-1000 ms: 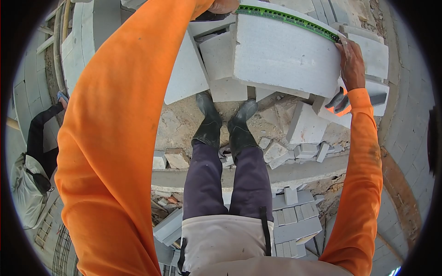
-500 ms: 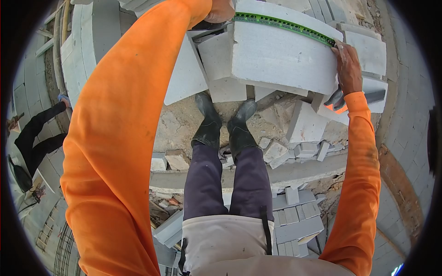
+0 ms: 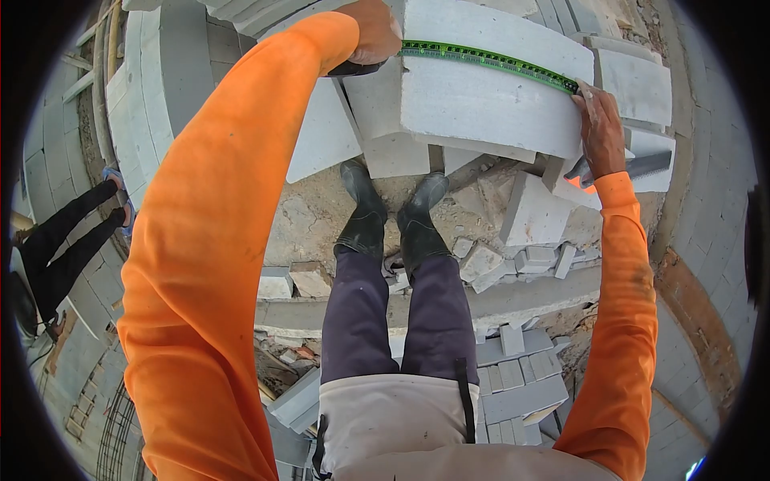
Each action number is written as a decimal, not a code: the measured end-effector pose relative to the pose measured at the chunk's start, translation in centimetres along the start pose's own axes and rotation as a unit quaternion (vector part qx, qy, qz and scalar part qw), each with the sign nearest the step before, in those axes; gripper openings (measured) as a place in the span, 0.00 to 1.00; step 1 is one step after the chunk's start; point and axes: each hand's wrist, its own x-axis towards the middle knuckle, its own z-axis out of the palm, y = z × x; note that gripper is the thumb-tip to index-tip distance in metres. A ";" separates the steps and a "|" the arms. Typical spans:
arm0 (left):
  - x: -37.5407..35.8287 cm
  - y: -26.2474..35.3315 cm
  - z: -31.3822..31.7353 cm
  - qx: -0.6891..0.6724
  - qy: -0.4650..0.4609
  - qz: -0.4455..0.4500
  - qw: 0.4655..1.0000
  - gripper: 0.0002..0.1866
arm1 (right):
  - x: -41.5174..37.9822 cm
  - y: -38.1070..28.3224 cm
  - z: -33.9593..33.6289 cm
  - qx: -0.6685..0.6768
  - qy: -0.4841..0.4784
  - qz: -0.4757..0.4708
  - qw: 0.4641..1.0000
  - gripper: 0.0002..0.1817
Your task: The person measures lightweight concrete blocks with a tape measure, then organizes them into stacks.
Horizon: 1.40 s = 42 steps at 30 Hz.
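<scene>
A large white concrete block [image 3: 481,96] lies across a pile of blocks in front of my boots. A green measuring tape [image 3: 489,58] is stretched along its top edge. My left hand [image 3: 375,32] grips the tape's dark case at the block's left end. My right hand [image 3: 597,120] presses the tape's far end down on the block's right corner. Both arms wear orange sleeves.
Cut blocks and rubble [image 3: 513,240] lie around my boots [image 3: 393,216]. A hand saw with an orange handle [image 3: 618,172] rests on a block under my right wrist. Block walls [image 3: 160,72] curve round at left and right. Another person's dark-trousered legs [image 3: 64,232] stand at far left.
Both my hands and the tape have shifted slightly lower in view along the block. The person at left has stepped, their legs now spread further.
</scene>
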 end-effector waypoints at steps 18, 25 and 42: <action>-3.5 4.7 -5.1 -0.459 -0.006 -0.301 0.836 0.18 | -2.0 -1.1 -0.5 -0.003 -0.004 -0.014 1.000 0.20; -3.7 5.4 -4.7 -0.465 -0.019 -0.307 0.830 0.17 | -3.0 -1.5 -0.5 0.014 -0.002 -0.008 1.000 0.21; -5.5 8.8 -4.7 -0.523 -0.027 -0.309 0.794 0.15 | -5.8 -3.8 -2.0 0.022 -0.025 0.009 0.999 0.20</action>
